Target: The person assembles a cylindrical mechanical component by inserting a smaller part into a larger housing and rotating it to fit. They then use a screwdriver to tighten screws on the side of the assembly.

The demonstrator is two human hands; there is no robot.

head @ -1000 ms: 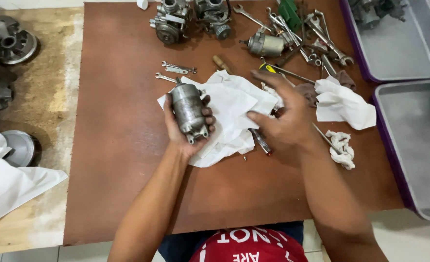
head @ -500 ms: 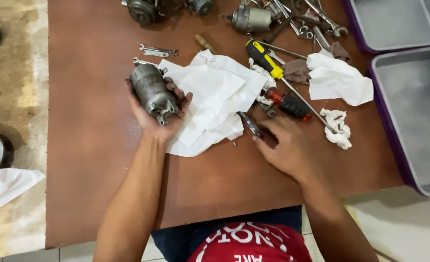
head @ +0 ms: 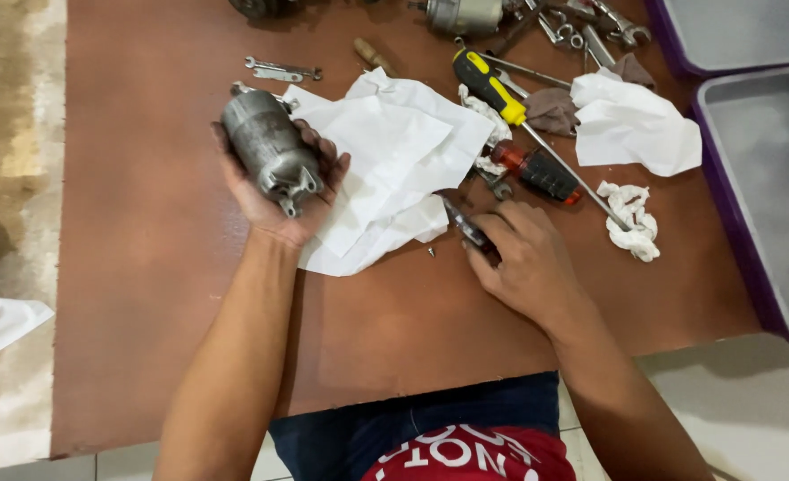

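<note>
My left hand (head: 280, 198) cradles a grey metal cylinder-shaped motor housing (head: 269, 148), palm up, just above the brown table (head: 145, 267). My right hand (head: 526, 258) rests on the table lower right of it, fingers closed around a small dark-handled tool (head: 464, 223) whose tip points toward the crumpled white paper sheets (head: 394, 169). The paper lies between both hands. A tiny screw (head: 430, 252) sits on the table by the paper's lower edge.
Behind the paper lie a yellow-and-black screwdriver (head: 492, 86), a red-and-black handled tool (head: 541, 171), wrenches (head: 280, 69), white rags (head: 633, 125) and more metal parts. Two grey trays with purple rims (head: 751, 205) stand at the right.
My left hand has carried the motor housing leftward off the paper. My right hand has drawn back toward me and closed on the small tool beside the paper.
</note>
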